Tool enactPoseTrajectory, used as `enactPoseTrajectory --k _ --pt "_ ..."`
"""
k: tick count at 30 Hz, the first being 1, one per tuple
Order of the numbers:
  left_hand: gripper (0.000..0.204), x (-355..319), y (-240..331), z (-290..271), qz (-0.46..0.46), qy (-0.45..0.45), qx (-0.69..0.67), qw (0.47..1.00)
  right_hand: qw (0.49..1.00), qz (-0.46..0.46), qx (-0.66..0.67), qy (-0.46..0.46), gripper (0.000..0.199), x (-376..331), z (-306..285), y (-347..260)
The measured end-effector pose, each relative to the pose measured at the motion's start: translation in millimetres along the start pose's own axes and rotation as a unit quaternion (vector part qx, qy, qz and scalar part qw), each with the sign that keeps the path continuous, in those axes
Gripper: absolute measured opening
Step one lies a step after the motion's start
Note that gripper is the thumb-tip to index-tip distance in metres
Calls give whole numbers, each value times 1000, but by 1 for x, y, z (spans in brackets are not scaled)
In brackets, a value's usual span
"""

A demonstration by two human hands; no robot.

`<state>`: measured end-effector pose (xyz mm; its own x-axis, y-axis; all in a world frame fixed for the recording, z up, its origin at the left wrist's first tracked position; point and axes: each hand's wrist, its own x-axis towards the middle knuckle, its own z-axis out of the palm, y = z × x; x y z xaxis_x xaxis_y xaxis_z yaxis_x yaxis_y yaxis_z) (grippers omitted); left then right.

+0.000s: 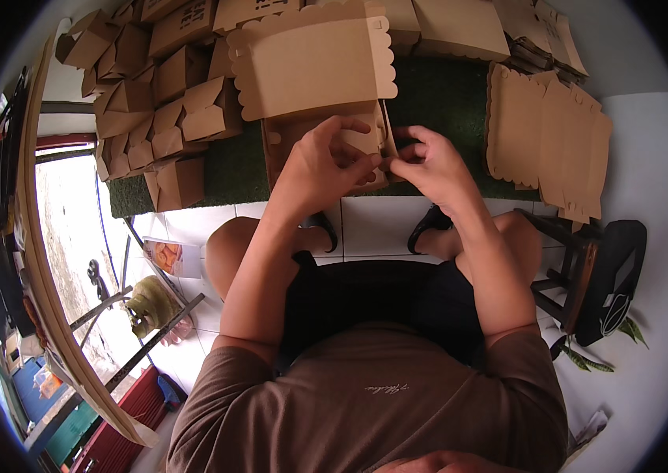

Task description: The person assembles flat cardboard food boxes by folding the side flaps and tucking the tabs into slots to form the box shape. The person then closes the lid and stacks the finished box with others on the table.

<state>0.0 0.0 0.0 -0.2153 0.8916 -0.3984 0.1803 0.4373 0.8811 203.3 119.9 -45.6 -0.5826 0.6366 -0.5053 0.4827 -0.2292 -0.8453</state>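
Reaching forward from the lower edge, both forearms converge over a half-folded brown cardboard box (326,118) that lies on a dark green mat (436,94) just beyond the person's knees. The left hand (322,162) arches over the box's open tray, wrist bent downward, its fingers (350,126) curled and pinched on a small cardboard flap at the tray's right wall. The right hand (429,162) comes in from the other side, knuckles up, its fingers (401,154) closed tightly on the same flap, so that the two hands' fingertips meet. The box's scallop-edged lid stands open, away from the person.

A heap of folded boxes (160,94) is piled to the left on the mat, and a stack of flat scalloped blanks (547,134) lies to the right, partly on the white tiled floor (649,158). A dark wooden stool (578,268) stands beside the right knee.
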Motion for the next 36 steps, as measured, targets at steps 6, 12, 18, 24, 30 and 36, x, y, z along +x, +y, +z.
enactPoseTrajectory --k 6,12,18,24,30,36 --pt "57 -1 6 1 -47 7 -36 998 1000 -13 -4 9 67 -1 6 -1" --pt "58 -3 8 3 -52 26 -22 998 1000 -6 -6 9 67 -2 7 -1" --pt "58 -1 4 5 -33 43 -40 998 1000 -5 11 -4 67 0 6 0" --pt "56 -2 3 3 -28 40 -60 997 998 -7 65 -24 58 0 4 2" --pt "55 0 0 4 -23 33 -86 995 999 -16 46 -15 40 -3 3 -1" --pt "56 2 -4 7 4 35 -45 998 999 -54 3 -3 34 -4 4 4"
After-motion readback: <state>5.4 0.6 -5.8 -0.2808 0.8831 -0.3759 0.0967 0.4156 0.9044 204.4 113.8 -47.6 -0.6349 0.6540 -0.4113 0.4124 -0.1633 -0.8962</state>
